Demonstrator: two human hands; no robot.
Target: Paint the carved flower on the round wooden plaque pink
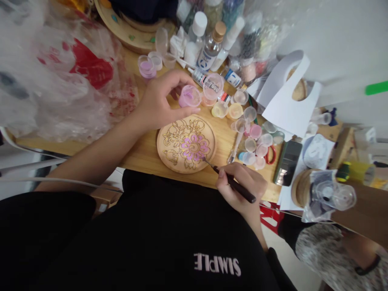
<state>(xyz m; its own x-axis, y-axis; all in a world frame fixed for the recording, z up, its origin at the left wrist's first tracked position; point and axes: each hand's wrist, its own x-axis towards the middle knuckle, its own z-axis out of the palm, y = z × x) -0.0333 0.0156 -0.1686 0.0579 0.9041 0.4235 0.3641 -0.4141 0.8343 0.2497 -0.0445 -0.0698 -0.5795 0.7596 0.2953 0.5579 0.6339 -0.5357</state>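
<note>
My left hand (165,99) curls its fingers round a small clear cup of lilac paint (189,96), just above the round wooden plate (162,155). In my right hand (242,184) is a thin tool with a dark handle (236,188) and a fine metal tip, its bristles or point too small to make out. That tip meets the lower right of the lilac flower (195,147) on the plate. Gold raised outlines of flowers and leaves cover the plate; the flower's petals are lilac, while the other outlined shapes show bare wood.
Several small paint cups (235,110) crowd the right, with red scissors (270,154) and a dark phone-like slab (287,161) beyond. Bottles (209,48) stand at the back. Plastic bags (91,81) heap up on the left. Another person (330,250) is at lower right.
</note>
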